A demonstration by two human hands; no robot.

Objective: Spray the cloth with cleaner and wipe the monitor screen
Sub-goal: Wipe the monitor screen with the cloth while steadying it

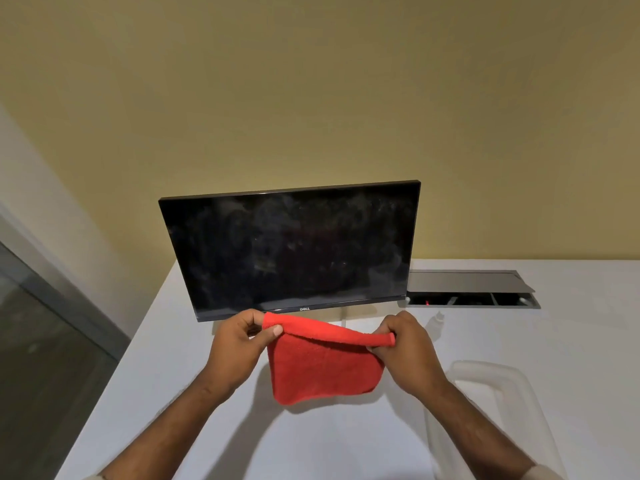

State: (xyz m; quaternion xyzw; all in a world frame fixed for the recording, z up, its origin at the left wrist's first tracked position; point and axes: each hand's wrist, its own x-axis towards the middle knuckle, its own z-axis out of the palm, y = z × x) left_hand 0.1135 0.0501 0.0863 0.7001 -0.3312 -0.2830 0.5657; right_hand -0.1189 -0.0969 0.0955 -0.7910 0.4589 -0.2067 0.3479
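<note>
Red cloth (325,368) hanging above the white worktop (346,441), its upper edge stretched between the left hand (239,344) and right hand (405,344), each pinching one top corner, just in front of the dark monitor (291,251)

monitor (289,251): 1 | red cloth (323,367): 1 | hands: 2 | clear tray (491,379): 1 | small bottle (438,319): 1

Left hand (239,341) and right hand (405,344) raised, fingers pinched.
</note>
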